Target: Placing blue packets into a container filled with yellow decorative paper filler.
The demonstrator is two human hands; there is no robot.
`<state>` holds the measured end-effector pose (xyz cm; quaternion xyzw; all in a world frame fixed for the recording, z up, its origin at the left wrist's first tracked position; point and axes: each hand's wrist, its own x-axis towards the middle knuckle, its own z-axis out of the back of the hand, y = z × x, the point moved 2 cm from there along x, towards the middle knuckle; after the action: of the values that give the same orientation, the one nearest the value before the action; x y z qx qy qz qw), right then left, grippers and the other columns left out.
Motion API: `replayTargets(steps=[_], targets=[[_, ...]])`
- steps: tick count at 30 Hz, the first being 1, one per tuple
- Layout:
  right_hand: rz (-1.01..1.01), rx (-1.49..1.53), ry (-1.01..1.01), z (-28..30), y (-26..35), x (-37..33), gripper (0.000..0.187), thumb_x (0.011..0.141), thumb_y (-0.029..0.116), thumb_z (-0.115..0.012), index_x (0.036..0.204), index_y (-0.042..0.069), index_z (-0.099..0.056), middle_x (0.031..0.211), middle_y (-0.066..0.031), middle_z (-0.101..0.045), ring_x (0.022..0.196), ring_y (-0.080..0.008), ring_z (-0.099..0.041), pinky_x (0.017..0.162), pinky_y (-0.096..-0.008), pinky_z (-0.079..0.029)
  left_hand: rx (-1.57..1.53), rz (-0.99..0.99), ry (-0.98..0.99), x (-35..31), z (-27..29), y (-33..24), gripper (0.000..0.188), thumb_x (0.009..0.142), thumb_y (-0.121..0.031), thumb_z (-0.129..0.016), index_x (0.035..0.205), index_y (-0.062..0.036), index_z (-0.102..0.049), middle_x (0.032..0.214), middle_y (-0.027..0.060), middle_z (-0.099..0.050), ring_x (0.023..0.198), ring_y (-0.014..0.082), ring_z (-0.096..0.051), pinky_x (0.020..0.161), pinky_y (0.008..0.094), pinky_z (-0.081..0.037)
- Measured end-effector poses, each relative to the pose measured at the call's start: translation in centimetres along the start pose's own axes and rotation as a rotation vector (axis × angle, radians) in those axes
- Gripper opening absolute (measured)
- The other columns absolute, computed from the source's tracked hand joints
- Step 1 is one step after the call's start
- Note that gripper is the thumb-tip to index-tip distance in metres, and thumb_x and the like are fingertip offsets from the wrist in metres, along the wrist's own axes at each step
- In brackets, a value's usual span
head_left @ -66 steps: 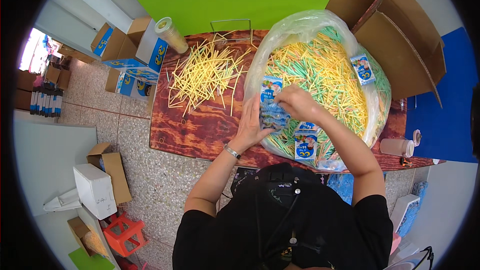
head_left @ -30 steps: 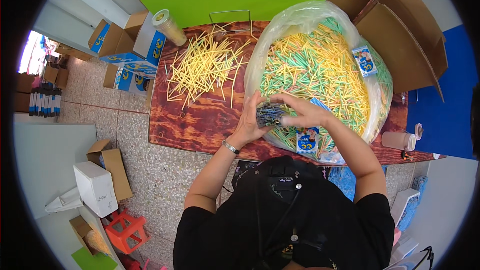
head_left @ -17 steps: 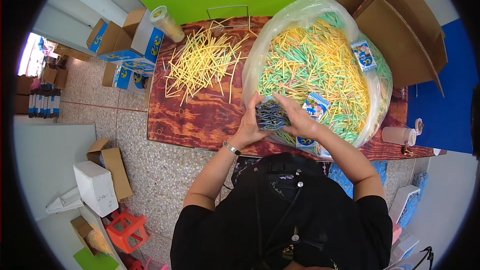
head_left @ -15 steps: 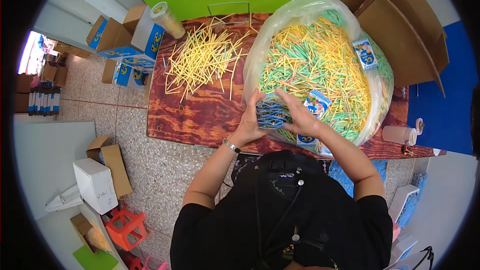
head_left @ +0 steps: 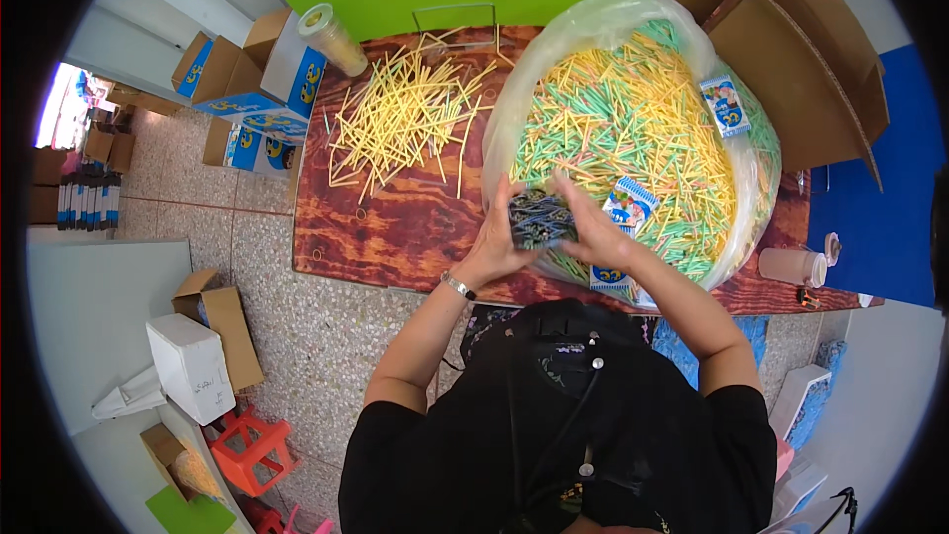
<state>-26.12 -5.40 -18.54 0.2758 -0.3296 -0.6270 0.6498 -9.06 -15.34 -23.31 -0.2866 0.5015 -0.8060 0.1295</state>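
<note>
Between my two hands is a stack of small packets (head_left: 541, 219), its dark, crinkled edges facing up. My left hand (head_left: 493, 242) is closed against the stack's left side, and my right hand (head_left: 597, 234) presses on its right side. The stack is held at the near edge of a large clear plastic bag (head_left: 509, 104), filled with short yellow, green and pinkish sticks (head_left: 633, 124). Just right of my right hand, a blue-and-white packet (head_left: 631, 202) lies on the sticks. Below that hand is another packet (head_left: 609, 279), partly covered.
Longer yellow sticks (head_left: 405, 129) are heaped on the reddish wooden table (head_left: 395, 247). A third packet (head_left: 725, 106) rests on the bag's right rim. A lidded jar (head_left: 332, 38) stands at the back left, a bottle (head_left: 788, 266) at the right. Cardboard boxes (head_left: 806, 79) flank the table.
The stack has tipped slightly between my hands: its blue-and-white striped edges now look darker. My hands have hardly shifted. The rest of the table looks the same.
</note>
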Motion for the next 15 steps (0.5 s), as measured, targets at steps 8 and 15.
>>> replayTargets(steps=[8,15], targets=[[0.144,-0.142,-0.074,-0.9,0.4,0.9,0.107,0.058,0.007,-0.082,0.149,0.008,-0.024,0.138,-0.0207,-0.042,0.127,-0.0397,-0.041,0.108,-0.0456,-0.035,0.222,-0.145,0.117,1.0,-0.2,0.9,0.115,0.062,-0.011,-0.082,0.148,0.0025,-0.008,0.134,0.0255,-0.038,0.125,0.0439,-0.038,0.108,0.0482,-0.028],[-0.024,0.736,-0.132,0.6,4.3,1.2,0.088,0.067,0.021,-0.076,0.145,0.015,-0.035,0.106,-0.0185,-0.054,0.096,-0.0390,-0.053,0.083,-0.0438,-0.044,0.720,-0.200,0.216,2.2,2.9,-3.6,0.105,0.077,-0.032,-0.075,0.149,0.0052,-0.009,0.154,0.0276,-0.017,0.141,0.0425,-0.021,0.115,0.0453,-0.020]])
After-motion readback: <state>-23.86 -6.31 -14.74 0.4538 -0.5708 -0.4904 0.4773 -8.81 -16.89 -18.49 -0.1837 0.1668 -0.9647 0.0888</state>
